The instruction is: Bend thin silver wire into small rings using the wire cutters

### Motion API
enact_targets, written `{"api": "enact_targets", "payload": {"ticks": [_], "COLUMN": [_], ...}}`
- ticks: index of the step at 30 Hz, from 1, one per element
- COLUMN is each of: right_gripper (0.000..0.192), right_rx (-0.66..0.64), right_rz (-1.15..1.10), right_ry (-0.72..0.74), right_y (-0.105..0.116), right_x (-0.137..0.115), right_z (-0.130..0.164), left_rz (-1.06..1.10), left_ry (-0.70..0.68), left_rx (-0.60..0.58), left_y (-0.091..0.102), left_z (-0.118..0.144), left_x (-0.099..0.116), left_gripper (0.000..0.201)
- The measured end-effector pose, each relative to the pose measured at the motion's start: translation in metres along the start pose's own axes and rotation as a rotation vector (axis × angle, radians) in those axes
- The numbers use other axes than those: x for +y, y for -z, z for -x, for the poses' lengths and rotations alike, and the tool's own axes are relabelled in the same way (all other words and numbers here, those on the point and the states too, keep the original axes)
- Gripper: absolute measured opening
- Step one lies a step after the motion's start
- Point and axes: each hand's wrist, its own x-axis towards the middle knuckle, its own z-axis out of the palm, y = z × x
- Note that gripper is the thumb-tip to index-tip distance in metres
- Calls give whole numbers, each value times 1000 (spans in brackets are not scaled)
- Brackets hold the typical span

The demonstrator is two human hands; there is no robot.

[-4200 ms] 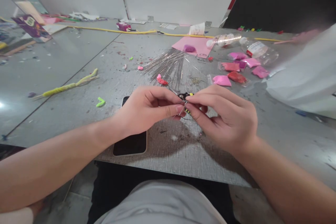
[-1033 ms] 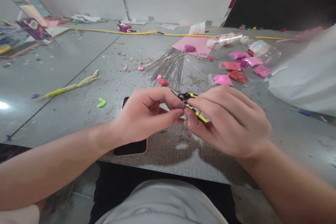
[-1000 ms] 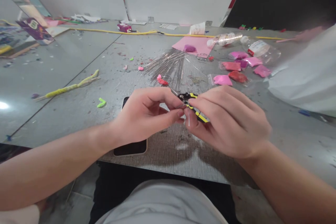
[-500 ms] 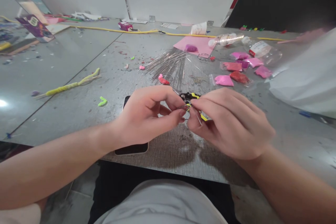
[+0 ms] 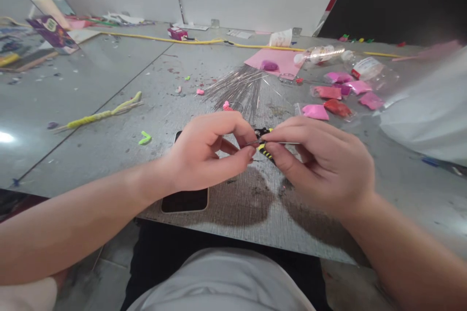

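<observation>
Between both hands runs a thin metal wire (image 5: 290,143), its two ends hard to make out. My left hand (image 5: 215,150) pinches one part of it between thumb and forefinger. With thumb and forefinger, my right hand (image 5: 321,160) grips the wire close beside the left fingertips. Behind and below the fingers lie black-and-yellow pliers (image 5: 267,152) on the table, mostly covered by the hands. A phone (image 5: 186,200) with a dark screen lies partly under my left hand. Beyond the hands, a bundle of loose thin wires (image 5: 241,86) fans out on the tabletop.
Packets of pink and red clay (image 5: 316,112) lie at the right, near clear plastic bottles (image 5: 370,70) and a large white bag (image 5: 426,107). A yellow twisted stick (image 5: 97,117) and a green clay piece (image 5: 145,137) lie left. A yellow cable (image 5: 146,36) crosses the back.
The right hand has turned, so the wire held in it now points sideways to the right instead of slanting down. Both hands stay close together in nearly the same place.
</observation>
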Motion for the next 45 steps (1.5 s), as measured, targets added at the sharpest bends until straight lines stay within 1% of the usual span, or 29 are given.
{"api": "enact_targets", "payload": {"ticks": [3, 8, 13, 15, 18, 23, 26, 29, 32, 34, 36, 38, 40, 41, 42, 43, 44, 45], "right_gripper": [14, 15, 17, 18, 18, 17, 16, 14, 11, 10, 9, 10, 14, 17, 18, 17, 13, 9], "right_rx": [17, 68, 47, 21, -22, -183, -239, -273, -301, -325, -354, -418, -486, -503, -492, -435, -340, -215], "right_rz": [11, -18, -48, -60, -68, 26, 65, 18, -117, -258, -441, -634, -767, -790, -784, -749, -689, -599], "right_ry": [41, 20, 30, 52, 87, 163, 166, 144, 35, -125, -321, -483, -551, -565, -573, -580, -579, -556], "right_y": [0, -2, 0, 2, 5, 15, 20, 23, 24, 23, 20, 16, 12, 9, 7, 5, 3, 1], "right_x": [0, -3, -4, -3, -1, -3, -3, -2, -1, 0, 2, 6, 10, 12, 13, 13, 12, 11], "right_z": [1, 2, 2, 2, 1, -1, -2, -3, -5, -5, -5, -4, -2, -1, 1, 2, 3, 5], "left_rz": [4, -13, -46, -78, -127, -159, -158, -150, -147, -150, -144, -123, -110, -107, -106, -103, -93, -73], "left_ry": [-22, -100, -147, -167, -191, -206, -230, -219, -174, -152, -155, -176, -197, -213, -214, -199, -164, -116], "left_rx": [10, -10, 5, -9, -78, -216, -246, -263, -257, -249, -250, -261, -256, -242, -215, -174, -126, -82], "left_y": [1, 3, 4, 6, 9, 14, 15, 14, 13, 12, 11, 11, 11, 11, 11, 10, 10, 9], "left_z": [-1, -2, -2, -3, -5, -9, -9, -10, -10, -10, -9, -9, -9, -9, -9, -9, -9, -9], "left_x": [-4, -5, -1, 1, 4, 7, 5, 4, 4, 4, 4, 4, 3, 2, 1, 0, -1, -2], "left_gripper": [6, 4, 2, 2, 4, 8, 8, 8, 8, 8, 10, 12, 15, 14, 12, 10, 8, 7]}}
